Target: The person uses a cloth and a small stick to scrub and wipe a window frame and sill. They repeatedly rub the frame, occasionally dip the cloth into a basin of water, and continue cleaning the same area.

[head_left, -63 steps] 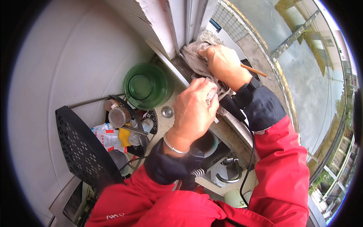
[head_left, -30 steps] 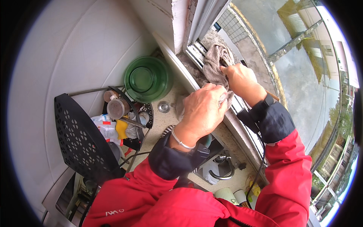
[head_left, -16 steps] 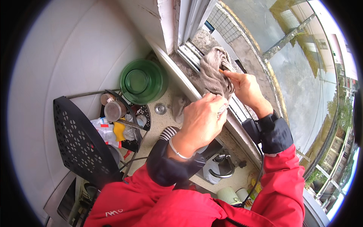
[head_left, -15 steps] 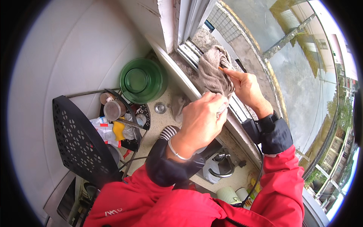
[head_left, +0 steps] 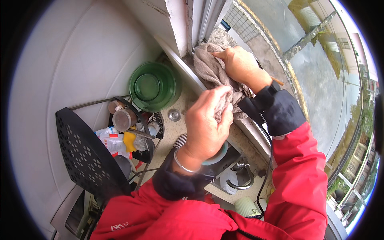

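Pictured: grey cloth [head_left: 212,72] spread along the window track [head_left: 200,28] at twelve o'clock, pinned flat there under the right hand [head_left: 240,66], seemingly for wiping. Left hand [head_left: 208,124], at six o'clock from it, clenched on the cloth's trailing end. Green bowl [head_left: 152,86] at nine o'clock.

Below you on the desk [head_left: 176,132], a green bowl [head_left: 152,86] sits against the white wall [head_left: 80,52]. Beside it, a wire rack [head_left: 132,128] holds jars, packets and a yellow piece, with a black perforated panel [head_left: 86,154] just left. A small metal cap [head_left: 174,115] lies near the bowl.
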The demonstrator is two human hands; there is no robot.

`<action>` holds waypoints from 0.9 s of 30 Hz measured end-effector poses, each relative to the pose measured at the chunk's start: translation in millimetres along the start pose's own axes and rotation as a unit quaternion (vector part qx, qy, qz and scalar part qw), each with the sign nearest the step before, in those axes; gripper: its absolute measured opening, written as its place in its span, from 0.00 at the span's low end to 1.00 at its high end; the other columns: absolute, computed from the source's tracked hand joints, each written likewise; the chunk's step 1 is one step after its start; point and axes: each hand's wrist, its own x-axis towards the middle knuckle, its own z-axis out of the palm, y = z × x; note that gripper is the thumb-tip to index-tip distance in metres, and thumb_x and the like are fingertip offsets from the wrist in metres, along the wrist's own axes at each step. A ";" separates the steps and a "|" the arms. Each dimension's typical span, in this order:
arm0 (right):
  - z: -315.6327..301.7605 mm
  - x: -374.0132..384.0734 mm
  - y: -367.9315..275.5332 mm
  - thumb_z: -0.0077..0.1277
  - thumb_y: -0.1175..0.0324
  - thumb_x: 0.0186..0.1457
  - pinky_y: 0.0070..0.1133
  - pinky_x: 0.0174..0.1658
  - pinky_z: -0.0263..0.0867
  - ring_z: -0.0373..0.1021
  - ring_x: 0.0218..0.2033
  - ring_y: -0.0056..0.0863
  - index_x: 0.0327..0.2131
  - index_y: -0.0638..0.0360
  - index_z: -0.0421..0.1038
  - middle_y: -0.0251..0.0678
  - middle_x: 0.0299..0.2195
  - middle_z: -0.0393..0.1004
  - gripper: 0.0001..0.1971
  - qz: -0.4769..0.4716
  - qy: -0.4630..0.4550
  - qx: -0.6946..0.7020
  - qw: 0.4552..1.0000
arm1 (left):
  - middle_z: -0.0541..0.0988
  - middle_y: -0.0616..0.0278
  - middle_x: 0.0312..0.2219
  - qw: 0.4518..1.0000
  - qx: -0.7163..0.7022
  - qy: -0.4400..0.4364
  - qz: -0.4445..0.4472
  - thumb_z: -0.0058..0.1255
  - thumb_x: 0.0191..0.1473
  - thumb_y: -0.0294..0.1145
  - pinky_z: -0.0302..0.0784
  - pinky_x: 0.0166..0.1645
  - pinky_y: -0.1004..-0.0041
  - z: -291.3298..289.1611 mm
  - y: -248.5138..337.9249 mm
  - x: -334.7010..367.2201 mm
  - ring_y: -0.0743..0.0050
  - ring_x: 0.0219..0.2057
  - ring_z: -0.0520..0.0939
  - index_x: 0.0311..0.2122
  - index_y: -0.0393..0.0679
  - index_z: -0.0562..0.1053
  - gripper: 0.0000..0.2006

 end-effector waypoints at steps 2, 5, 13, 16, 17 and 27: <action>-9.9 -1.5 -0.5 0.48 0.72 0.50 0.36 0.38 0.71 0.74 0.33 0.46 0.45 0.42 0.78 0.47 0.30 0.77 0.19 -0.006 0.002 0.001 1.000 | 0.77 0.50 0.33 1.000 0.000 -0.010 0.024 0.53 0.49 0.19 0.75 0.38 0.65 1.4 2.6 0.9 0.52 0.32 0.80 0.45 0.38 0.72 0.16; -16.2 3.8 -9.7 0.48 0.76 0.46 0.34 0.38 0.71 0.75 0.34 0.43 0.45 0.42 0.78 0.47 0.30 0.77 0.22 -0.020 0.015 0.006 1.000 | 0.78 0.52 0.33 1.000 -0.001 0.004 0.013 0.52 0.50 0.18 0.75 0.38 0.69 -0.8 5.1 1.0 0.62 0.32 0.80 0.46 0.36 0.72 0.16; -5.0 1.2 -16.5 0.49 0.70 0.51 0.30 0.32 0.74 0.77 0.30 0.38 0.28 0.56 0.77 0.41 0.25 0.78 0.06 -0.071 -0.025 -0.100 0.992 | 0.79 0.53 0.32 1.000 0.010 -0.026 -0.001 0.52 0.52 0.18 0.76 0.36 0.73 3.9 8.5 -0.3 0.72 0.30 0.80 0.46 0.34 0.72 0.14; -4.8 -15.3 -11.3 0.46 0.67 0.56 0.33 0.30 0.72 0.75 0.27 0.41 0.32 0.53 0.78 0.42 0.23 0.76 0.09 -0.061 -0.048 -0.090 0.993 | 0.79 0.51 0.33 0.997 0.019 -0.070 -0.002 0.52 0.51 0.19 0.76 0.38 0.72 2.7 16.6 -1.9 0.68 0.31 0.82 0.45 0.34 0.72 0.14; -5.6 -21.5 -10.1 0.46 0.66 0.57 0.33 0.30 0.71 0.75 0.27 0.41 0.31 0.53 0.78 0.42 0.22 0.75 0.09 -0.065 -0.047 -0.084 0.993 | 0.79 0.51 0.33 0.996 0.015 -0.086 -0.007 0.52 0.51 0.19 0.76 0.38 0.72 1.8 19.3 -2.1 0.66 0.32 0.82 0.45 0.34 0.72 0.14; -24.5 -107.6 8.9 0.53 0.68 0.48 0.34 0.34 0.72 0.75 0.30 0.42 0.33 0.53 0.77 0.43 0.26 0.76 0.07 0.015 -0.141 -0.046 0.989 | 0.79 0.48 0.33 0.978 0.030 -0.206 -0.013 0.53 0.52 0.24 0.77 0.37 0.66 7.2 37.7 -13.3 0.51 0.34 0.82 0.43 0.37 0.72 0.12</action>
